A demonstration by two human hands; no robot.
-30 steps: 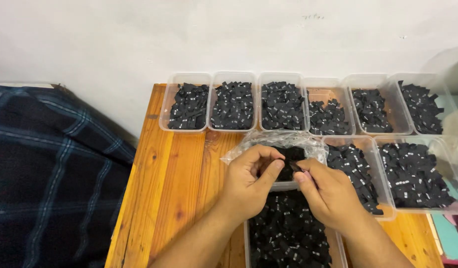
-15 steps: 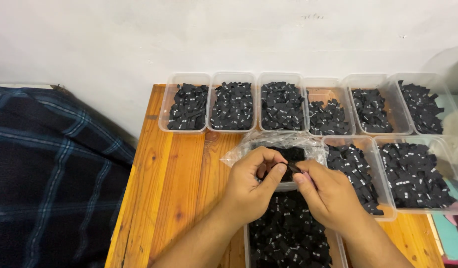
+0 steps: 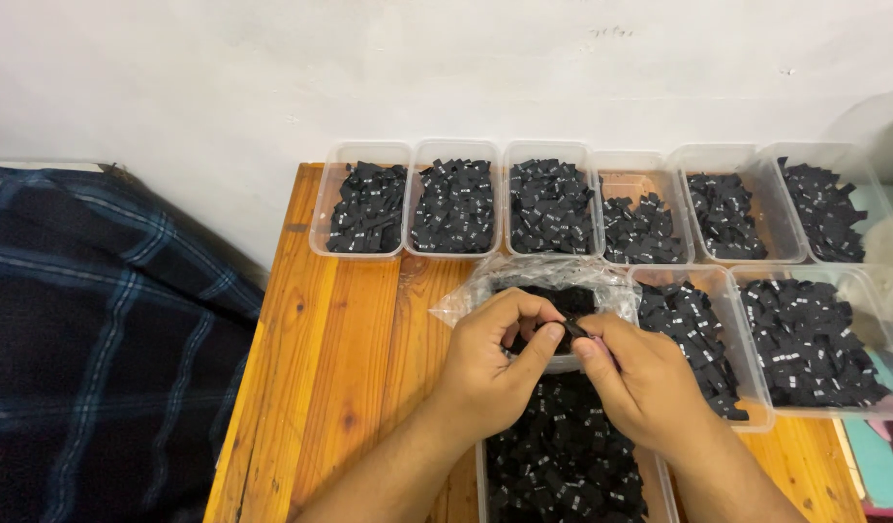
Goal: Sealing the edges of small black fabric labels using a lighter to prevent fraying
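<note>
Hands of one person at a wooden table (image 3: pixel 350 387), seen from above. Left hand (image 3: pixel 490 363) and right hand (image 3: pixel 640 383) meet fingertip to fingertip, both pinching one small black tag (image 3: pixel 573 327) between thumb and forefinger; the tag sits in the air just over a clear plastic bag (image 3: pixel 538 283) that holds more black tags. Directly under the wrists, a clear tub (image 3: pixel 563 465) at the near edge, heaped with the same black tags. Along the wall, a row of six clear tubs, each filled with black tags: far-left tub (image 3: pixel 361 205), second tub (image 3: pixel 454 201), third tub (image 3: pixel 551 201), fourth tub (image 3: pixel 642 215), fifth tub (image 3: pixel 725 205), sixth tub (image 3: pixel 822 201). In front of that row, on the right, two larger tubs of tags: one (image 3: pixel 696 339) just beside the right hand, another (image 3: pixel 805 344) further right. Left of the table, dark blue checked cloth (image 3: pixel 98 349). Behind, a plain white wall (image 3: pixel 369 68). Pale fabric (image 3: pixel 887 257) at the right edge, partly cut off
</note>
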